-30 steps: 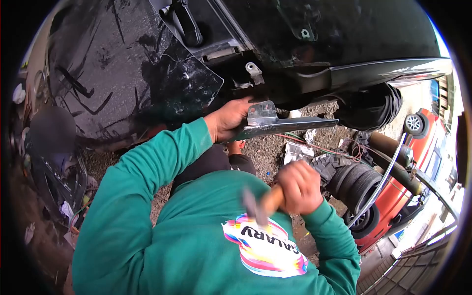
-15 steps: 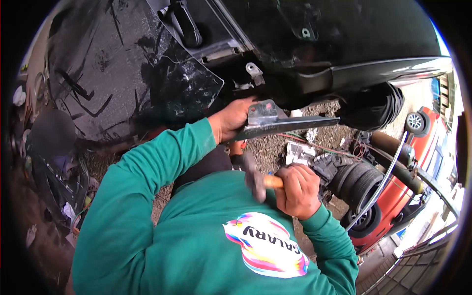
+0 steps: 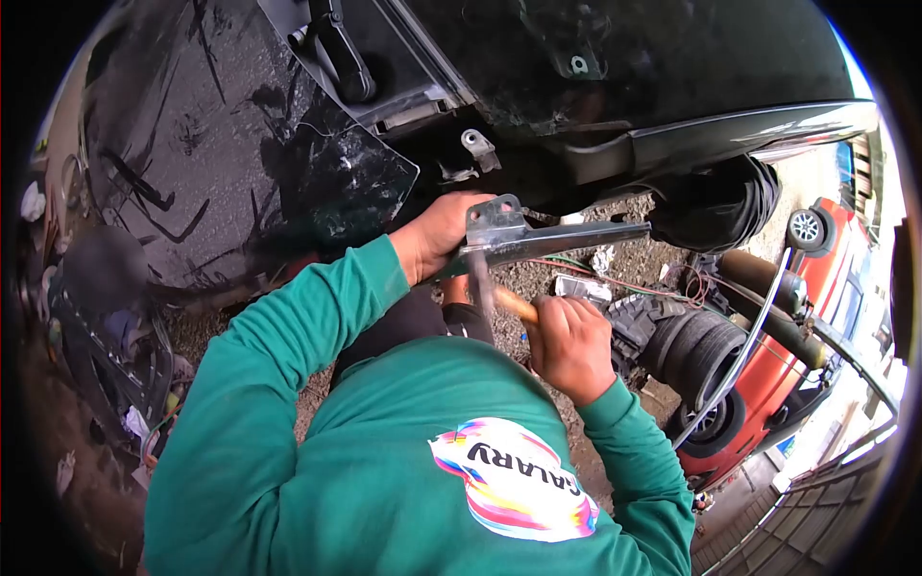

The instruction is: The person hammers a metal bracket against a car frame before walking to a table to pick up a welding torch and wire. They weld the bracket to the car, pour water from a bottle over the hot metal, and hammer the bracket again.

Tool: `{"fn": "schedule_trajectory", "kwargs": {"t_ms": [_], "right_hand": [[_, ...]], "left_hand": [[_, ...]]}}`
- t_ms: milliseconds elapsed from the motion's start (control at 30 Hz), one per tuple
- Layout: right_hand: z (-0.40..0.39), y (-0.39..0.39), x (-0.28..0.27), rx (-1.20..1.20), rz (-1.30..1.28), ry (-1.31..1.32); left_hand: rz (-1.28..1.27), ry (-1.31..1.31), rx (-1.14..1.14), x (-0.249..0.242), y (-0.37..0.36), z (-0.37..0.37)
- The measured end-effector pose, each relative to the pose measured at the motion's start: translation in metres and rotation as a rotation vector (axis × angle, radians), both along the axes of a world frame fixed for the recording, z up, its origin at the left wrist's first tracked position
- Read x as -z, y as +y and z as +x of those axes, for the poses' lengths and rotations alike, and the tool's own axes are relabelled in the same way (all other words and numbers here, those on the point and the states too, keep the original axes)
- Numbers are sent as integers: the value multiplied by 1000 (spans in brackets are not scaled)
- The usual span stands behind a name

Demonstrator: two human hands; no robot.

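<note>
My left hand [image 3: 440, 233] is closed around the near end of a long black metal bracket [image 3: 567, 237], whose raised tab with holes stands beside my fingers. My right hand [image 3: 574, 348] grips the orange-brown wooden handle of a hammer [image 3: 514, 304]. The hammer's head is smeared by motion and is up at the near edge of the bracket; whether it touches cannot be made out. Above both hands is a dark, scuffed car body [image 3: 672, 72], with a small metal lug [image 3: 477, 149] just beyond the bracket.
Stacked tyres [image 3: 696, 355] and a gas cylinder [image 3: 764, 278] stand to the right, with hoses across the gravel. A curved metal bar [image 3: 744, 350] rises in front of a red car [image 3: 768, 403]. Black car parts [image 3: 106, 355] and a blurred shape lie at the left.
My right hand has swung the hammer up toward the bracket from lower down. My left hand keeps its hold on the bracket. The whole view has shifted slightly.
</note>
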State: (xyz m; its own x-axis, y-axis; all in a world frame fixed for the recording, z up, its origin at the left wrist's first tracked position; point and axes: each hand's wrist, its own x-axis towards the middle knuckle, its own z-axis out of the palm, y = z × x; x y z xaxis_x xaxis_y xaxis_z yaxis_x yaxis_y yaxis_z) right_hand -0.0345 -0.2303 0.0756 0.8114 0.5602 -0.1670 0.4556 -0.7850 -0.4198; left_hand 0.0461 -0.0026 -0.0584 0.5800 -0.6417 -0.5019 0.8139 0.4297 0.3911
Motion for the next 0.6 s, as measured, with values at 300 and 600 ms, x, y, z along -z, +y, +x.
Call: {"fn": "schedule_trajectory", "kwargs": {"t_ms": [300, 600], "right_hand": [[5, 0, 9, -21, -12, 20], [4, -14, 22, 67, 46, 11]], "left_hand": [[111, 75, -5, -5, 4, 0], [-27, 254, -17, 0, 2, -4]]}}
